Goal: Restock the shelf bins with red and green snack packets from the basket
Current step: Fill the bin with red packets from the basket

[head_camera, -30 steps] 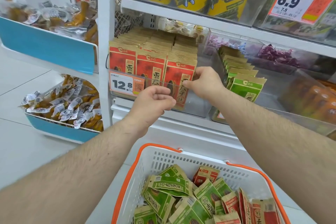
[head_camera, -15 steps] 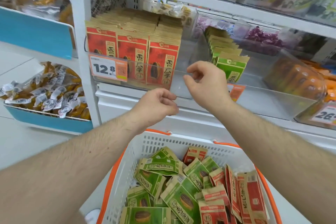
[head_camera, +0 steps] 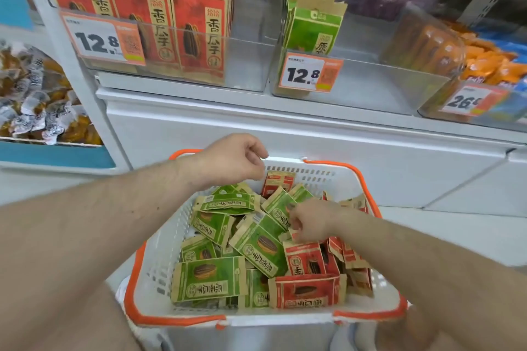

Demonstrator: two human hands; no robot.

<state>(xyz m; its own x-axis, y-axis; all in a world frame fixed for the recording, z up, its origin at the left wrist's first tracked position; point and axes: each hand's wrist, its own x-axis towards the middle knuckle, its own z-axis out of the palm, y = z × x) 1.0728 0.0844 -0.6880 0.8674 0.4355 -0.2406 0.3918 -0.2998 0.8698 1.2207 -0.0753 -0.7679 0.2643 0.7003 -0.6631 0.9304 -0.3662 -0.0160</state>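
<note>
A white basket with an orange rim stands below the shelf and holds several green snack packets and red snack packets in a loose heap. My right hand is down in the heap, its fingertips pinching the top edge of a red packet. My left hand hovers over the basket's far rim, fingers loosely curled and holding nothing. On the shelf, a clear bin holds upright red packets, and the clear bin beside it holds a row of green packets.
Price tags reading 12.8 hang on the bin fronts. A bin of orange snacks sits at the right. Wrapped snacks fill a blue-fronted shelf at the left. A white cabinet front runs under the shelf.
Both hands came down from the red bin's front to the basket. My right hand went into the packets; my left stopped over the far rim. The view tilted down.
</note>
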